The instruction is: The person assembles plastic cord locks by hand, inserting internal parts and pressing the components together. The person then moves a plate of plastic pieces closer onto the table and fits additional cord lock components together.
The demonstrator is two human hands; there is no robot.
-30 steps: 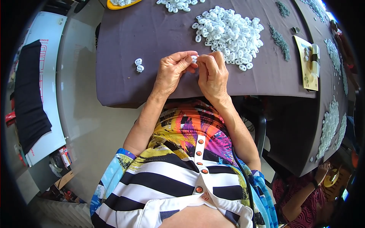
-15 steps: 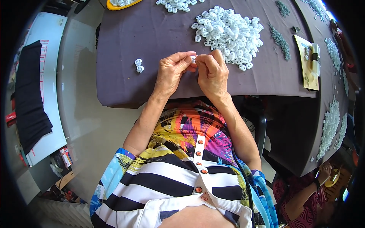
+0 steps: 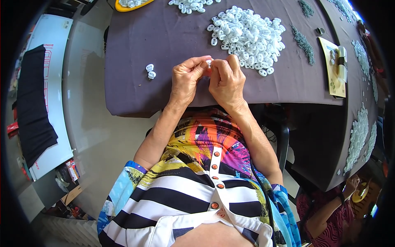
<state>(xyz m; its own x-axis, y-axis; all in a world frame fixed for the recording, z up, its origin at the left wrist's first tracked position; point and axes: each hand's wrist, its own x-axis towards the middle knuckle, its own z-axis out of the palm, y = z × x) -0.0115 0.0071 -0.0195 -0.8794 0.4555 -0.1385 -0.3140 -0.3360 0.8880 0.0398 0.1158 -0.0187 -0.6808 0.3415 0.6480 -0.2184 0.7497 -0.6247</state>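
My left hand (image 3: 184, 80) pinches a small white two-holed plastic piece (image 3: 208, 64) between thumb and forefinger, just above the table's near edge. My right hand (image 3: 228, 82) meets it from the other side with curled fingers; whatever its fingertips grip is hidden. Close behind the right hand spreads a big pile of white oval two-holed plastic pieces (image 3: 247, 37). To the left of my hands, two white pieces (image 3: 150, 71) lie together on the dark tablecloth (image 3: 135, 45).
A second white pile (image 3: 191, 5) and a yellow tray (image 3: 133, 5) sit at the far edge. On the right are grey-green heaps of tiny parts (image 3: 303, 44) and a yellow card (image 3: 332, 68). Beyond the corner, a co-worker's arm (image 3: 329, 216) shows beside another table.
My right hand has shifted slightly left and turned, its fingers closer to the left fingertips. The left hand stays nearly in place, still pinching the white piece.
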